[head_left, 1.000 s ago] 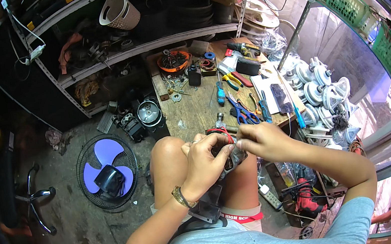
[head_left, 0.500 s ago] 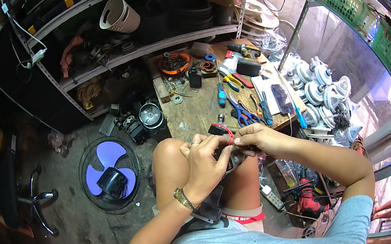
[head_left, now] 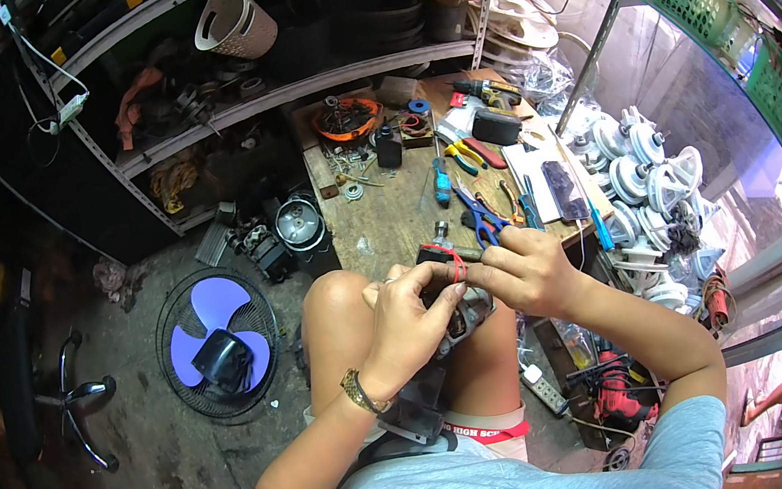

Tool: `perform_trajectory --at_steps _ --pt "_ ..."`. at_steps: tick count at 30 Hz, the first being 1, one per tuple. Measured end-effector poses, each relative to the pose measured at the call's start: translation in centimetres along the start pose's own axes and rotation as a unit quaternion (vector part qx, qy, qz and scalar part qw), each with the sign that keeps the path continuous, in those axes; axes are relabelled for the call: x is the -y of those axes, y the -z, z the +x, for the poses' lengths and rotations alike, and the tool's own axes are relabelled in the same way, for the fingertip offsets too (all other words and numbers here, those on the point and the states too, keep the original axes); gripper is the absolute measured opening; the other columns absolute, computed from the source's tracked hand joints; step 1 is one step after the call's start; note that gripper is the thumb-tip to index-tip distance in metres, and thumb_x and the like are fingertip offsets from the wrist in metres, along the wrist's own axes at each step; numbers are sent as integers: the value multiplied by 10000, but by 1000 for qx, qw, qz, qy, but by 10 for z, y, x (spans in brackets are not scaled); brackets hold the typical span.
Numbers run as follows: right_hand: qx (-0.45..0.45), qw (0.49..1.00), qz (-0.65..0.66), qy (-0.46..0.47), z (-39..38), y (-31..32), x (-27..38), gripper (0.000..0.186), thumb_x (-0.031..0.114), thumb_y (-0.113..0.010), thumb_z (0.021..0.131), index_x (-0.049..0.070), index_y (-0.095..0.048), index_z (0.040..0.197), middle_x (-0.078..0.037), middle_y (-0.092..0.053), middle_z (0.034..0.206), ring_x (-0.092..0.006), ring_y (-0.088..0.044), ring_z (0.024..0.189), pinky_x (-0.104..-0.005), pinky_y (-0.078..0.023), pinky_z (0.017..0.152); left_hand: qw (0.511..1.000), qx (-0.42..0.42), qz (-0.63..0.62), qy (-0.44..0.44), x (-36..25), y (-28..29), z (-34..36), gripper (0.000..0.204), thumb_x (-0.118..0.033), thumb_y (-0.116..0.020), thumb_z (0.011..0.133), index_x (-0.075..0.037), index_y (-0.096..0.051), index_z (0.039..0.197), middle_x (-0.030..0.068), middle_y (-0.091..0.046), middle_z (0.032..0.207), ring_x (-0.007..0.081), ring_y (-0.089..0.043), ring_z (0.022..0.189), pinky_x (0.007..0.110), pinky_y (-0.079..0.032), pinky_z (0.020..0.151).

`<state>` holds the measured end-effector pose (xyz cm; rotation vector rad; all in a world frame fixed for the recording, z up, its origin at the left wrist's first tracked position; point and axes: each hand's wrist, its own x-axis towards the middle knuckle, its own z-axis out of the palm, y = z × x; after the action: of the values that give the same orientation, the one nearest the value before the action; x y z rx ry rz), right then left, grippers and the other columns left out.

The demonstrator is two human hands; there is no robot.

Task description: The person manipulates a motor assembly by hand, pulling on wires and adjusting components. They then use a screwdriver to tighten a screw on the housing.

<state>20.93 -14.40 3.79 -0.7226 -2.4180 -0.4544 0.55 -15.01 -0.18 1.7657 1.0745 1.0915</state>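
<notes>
Above my lap is a small electric motor [head_left: 471, 311] with a grey metal body, partly hidden by my fingers. Its short metal shaft [head_left: 440, 233] points toward the bench. My left hand [head_left: 414, 314], a watch on its wrist, grips the motor with the thumb along the near side. A thin red wire [head_left: 456, 263] loops over the motor's dark part beside my left fingertips. My right hand [head_left: 529, 272] is closed, its fingertips against the wire; exactly what they pinch is partly hidden.
The wooden bench [head_left: 379, 231] ahead carries blue-handled pliers [head_left: 483, 217], a screwdriver [head_left: 442, 184], a cordless drill [head_left: 490, 93] and an orange tray [head_left: 347, 119]. A purple-bladed fan [head_left: 223, 340] lies on the floor at left. White fan parts [head_left: 638, 172] are piled at right.
My right hand has moved slightly up and right, its fingers curling more. More of the motor's grey body shows between my hands. My left hand has barely moved.
</notes>
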Motion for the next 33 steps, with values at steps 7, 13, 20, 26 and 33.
perform_trajectory --at_steps 7,13,20,26,33 --pt "-22 985 56 -159 1 -9 20 140 137 -724 769 83 -654 878 -47 -586 756 -242 -510 671 -334 -419 548 1000 -22 17 3 -2 -2 -1 178 -151 -758 821 -37 -727 954 64 -644 813 153 -587 795 303 -412 770" --pt "80 650 545 -523 -1 -11 25 206 213 -632 949 8 -628 938 -24 -597 781 -131 -532 702 -273 -431 664 997 -45 54 -18 -3 -2 -3 156 -187 -762 812 -76 -737 919 54 -665 797 166 -578 809 331 -344 796" --pt "-23 778 372 -506 -4 -19 33 132 103 -714 876 -11 -650 888 -21 -635 760 -110 -548 721 -278 -436 681 998 -56 38 -2 -3 -3 -3 137 -182 -761 806 -80 -734 893 47 -680 775 166 -569 783 335 -339 795" --pt "-129 860 245 -429 -9 -32 54 94 78 -744 792 20 -706 856 -85 -677 834 -230 -554 779 -344 -450 688 997 -62 39 -1 -4 -4 -5 132 -176 -759 800 -75 -733 882 41 -680 763 166 -567 766 332 -343 799" --pt "-122 802 328 -483 -13 -32 55 136 117 -760 787 20 -721 874 -98 -660 884 -228 -541 866 -356 -416 818 994 -63 64 -58 -7 0 -7 151 -147 -779 774 -73 -731 897 42 -694 780 172 -578 785 339 -363 784"
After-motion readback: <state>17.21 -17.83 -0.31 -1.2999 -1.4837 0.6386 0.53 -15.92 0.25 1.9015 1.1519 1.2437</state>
